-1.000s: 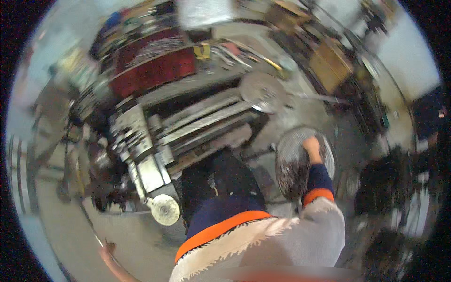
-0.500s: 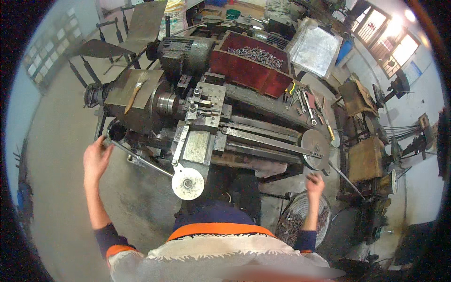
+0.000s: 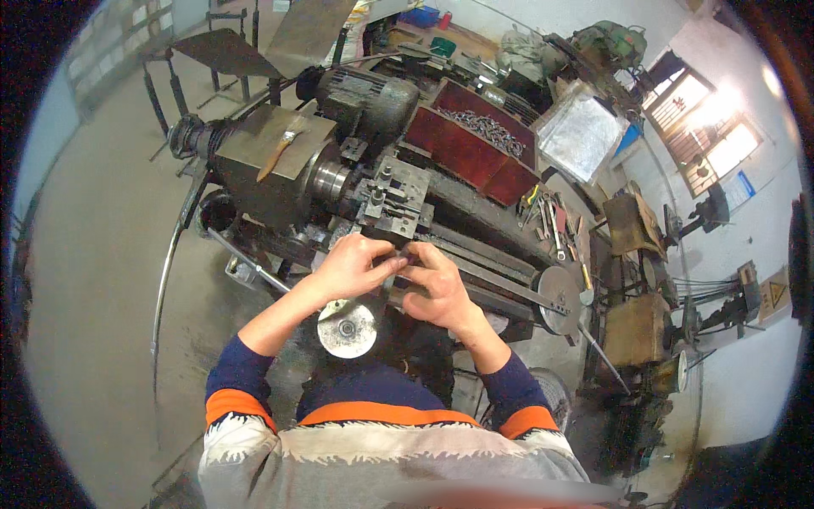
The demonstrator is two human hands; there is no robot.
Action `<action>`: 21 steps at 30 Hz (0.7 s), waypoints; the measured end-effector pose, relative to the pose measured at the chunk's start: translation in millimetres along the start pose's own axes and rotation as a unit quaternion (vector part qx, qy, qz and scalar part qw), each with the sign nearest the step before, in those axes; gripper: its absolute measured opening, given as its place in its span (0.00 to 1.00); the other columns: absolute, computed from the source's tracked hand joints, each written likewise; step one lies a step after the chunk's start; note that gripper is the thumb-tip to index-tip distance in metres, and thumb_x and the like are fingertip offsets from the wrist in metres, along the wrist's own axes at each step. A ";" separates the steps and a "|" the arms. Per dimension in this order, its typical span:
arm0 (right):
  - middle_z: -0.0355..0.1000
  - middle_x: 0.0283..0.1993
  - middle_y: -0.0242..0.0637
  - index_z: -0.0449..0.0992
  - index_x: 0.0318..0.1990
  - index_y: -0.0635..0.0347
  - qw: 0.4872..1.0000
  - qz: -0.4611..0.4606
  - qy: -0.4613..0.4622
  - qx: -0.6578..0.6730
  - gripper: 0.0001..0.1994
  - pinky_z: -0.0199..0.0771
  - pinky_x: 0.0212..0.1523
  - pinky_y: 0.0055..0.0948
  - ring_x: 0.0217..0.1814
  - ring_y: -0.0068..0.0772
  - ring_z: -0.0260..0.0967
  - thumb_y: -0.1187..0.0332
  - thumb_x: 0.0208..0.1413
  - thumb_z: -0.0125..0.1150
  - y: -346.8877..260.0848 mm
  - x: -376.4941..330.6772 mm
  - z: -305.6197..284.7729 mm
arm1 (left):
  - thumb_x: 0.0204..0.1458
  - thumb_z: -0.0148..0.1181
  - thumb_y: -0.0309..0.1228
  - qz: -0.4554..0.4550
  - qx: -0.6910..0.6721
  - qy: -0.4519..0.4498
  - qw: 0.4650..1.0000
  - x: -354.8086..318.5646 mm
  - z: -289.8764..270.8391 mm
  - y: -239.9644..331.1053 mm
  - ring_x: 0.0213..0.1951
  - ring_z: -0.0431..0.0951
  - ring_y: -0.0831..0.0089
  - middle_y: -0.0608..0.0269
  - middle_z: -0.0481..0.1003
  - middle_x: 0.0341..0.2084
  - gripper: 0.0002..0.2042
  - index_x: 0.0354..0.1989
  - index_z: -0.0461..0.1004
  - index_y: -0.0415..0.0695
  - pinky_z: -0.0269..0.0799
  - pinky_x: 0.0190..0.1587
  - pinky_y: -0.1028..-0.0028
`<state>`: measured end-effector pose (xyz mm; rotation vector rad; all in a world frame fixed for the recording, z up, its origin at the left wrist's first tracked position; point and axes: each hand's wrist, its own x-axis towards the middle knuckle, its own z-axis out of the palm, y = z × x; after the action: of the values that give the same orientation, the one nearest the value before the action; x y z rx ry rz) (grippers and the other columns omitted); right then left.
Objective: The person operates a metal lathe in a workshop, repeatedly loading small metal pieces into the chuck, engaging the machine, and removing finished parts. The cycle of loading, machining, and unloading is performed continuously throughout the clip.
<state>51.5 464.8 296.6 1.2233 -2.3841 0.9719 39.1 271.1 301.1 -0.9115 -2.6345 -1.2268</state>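
Observation:
Both my hands meet in front of the lathe's tool slide [image 3: 397,199], fingertips bent together. My left hand [image 3: 352,265] and my right hand [image 3: 439,290] are closed around something small and dark that I cannot make out. Just below my left hand is a round white handwheel [image 3: 347,329]. The bright metal spindle nose [image 3: 332,181] sits beyond, up and to the left of the hands. A wooden-handled brush [image 3: 278,155] lies on top of the headstock [image 3: 254,170].
A red wooden box [image 3: 466,140] of small metal parts stands behind the lathe, beside a motor [image 3: 365,102]. Wrenches [image 3: 557,231] lie at right near a round disc [image 3: 558,299]. A long thin rod [image 3: 158,314] slants down at left. A basket rim [image 3: 555,394] shows behind my right sleeve.
My left hand has left the area by the headstock's lower left, and my right hand has come from above the parts basket. They now meet at the slide. The view has shifted somewhat.

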 end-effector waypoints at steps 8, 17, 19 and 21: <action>0.70 0.34 0.37 0.77 0.30 0.60 0.992 -0.087 -0.094 -0.016 0.17 0.68 0.32 0.34 0.33 0.41 0.64 0.73 0.23 0.57 10.2 43.3 2.0 | 0.52 0.52 0.36 -0.040 -0.130 0.016 0.991 -14.9 -19.3 -22.5 0.16 0.73 0.70 0.58 0.71 0.12 0.14 0.21 0.72 0.39 0.66 0.21 0.70; 0.73 0.31 0.33 0.80 0.24 0.52 0.928 0.021 -0.191 -0.319 0.12 0.61 0.46 0.35 0.46 0.38 0.63 0.63 0.26 0.59 72.5 142.8 51.7 | 0.48 0.55 0.36 -0.195 0.248 0.122 0.941 -105.7 -145.7 -67.0 0.30 0.74 0.52 0.48 0.73 0.23 0.13 0.38 0.71 0.41 0.69 0.32 0.60; 0.74 0.29 0.33 0.80 0.23 0.50 0.911 0.058 -0.219 -0.344 0.11 0.60 0.47 0.35 0.45 0.37 0.64 0.62 0.26 0.59 81.9 151.5 65.9 | 0.48 0.55 0.35 -0.301 0.321 0.144 0.887 -153.7 -170.7 -72.2 0.32 0.74 0.52 0.48 0.73 0.24 0.13 0.39 0.71 0.40 0.68 0.34 0.60; 0.74 0.28 0.33 0.80 0.22 0.48 0.907 0.081 -0.234 -0.342 0.10 0.60 0.47 0.34 0.45 0.36 0.64 0.62 0.26 0.59 85.3 156.1 71.4 | 0.48 0.55 0.35 -0.351 0.397 0.160 0.833 -205.2 -185.6 -79.9 0.33 0.74 0.52 0.48 0.74 0.25 0.14 0.40 0.71 0.40 0.68 0.34 0.60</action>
<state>-106.7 356.8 289.6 1.0531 -2.8348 -0.1956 133.0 -1.1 306.1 0.3938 -2.7973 -0.1637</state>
